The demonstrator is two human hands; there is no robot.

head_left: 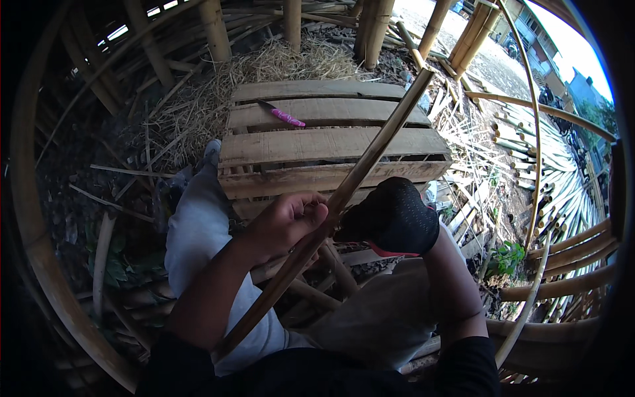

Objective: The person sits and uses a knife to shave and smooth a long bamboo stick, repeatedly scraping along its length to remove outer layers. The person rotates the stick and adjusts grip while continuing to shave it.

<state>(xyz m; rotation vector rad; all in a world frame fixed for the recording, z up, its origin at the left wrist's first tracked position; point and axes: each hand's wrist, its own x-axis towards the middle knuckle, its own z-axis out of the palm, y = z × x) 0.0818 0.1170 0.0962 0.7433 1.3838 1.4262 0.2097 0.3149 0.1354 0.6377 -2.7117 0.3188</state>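
A long split bamboo length [380, 142] slants across in front of me, from beside my left forearm up to the far right over a slatted wooden crate. My left hand [288, 221], bare, is closed at its middle, with the thumb and curled fingers against the bamboo. My right hand [390, 215] wears a black glove with some red at its lower edge. It is closed against the right side of the bamboo, and its fingertips are hidden, so what it grips does not show. On the crate's top lies a knife [288, 118] with a pink patterned handle and a dark blade.
The slatted crate [331, 142] stands just beyond my knees. Dry straw and shavings [278, 69] lie behind it. Upright bamboo posts [374, 33] rise at the back. Many cut bamboo poles [562, 185] are spread at the right, near a green plant [506, 259]. Curved bamboo rails surround me.
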